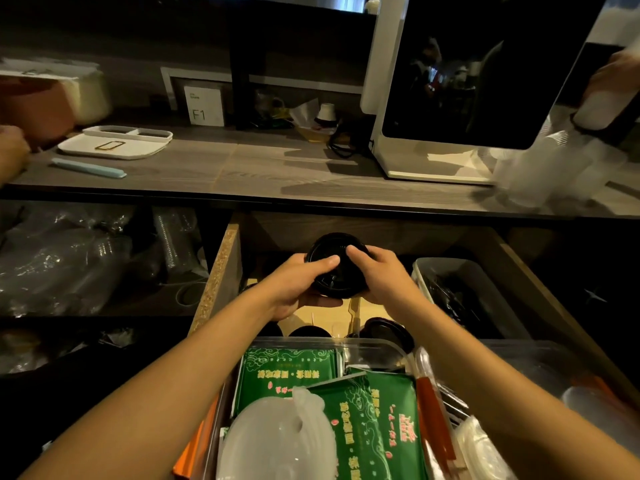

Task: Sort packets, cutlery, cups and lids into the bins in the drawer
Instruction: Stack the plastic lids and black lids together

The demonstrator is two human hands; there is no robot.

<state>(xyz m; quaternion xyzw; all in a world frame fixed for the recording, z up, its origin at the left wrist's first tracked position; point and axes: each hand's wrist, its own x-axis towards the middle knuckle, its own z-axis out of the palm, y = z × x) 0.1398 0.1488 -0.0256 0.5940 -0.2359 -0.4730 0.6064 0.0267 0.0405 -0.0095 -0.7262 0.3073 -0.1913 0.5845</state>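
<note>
Both hands hold a stack of black lids [337,265] above the back of the open drawer [221,271]; the left hand [298,285] cups it from below, fingers [325,263] curled over the top; the right hand [384,275] grips the other side. Keep the stack squared and level; lower it beside the loose black lid [389,332] rather than into the bin of green packets [363,420].
</note>
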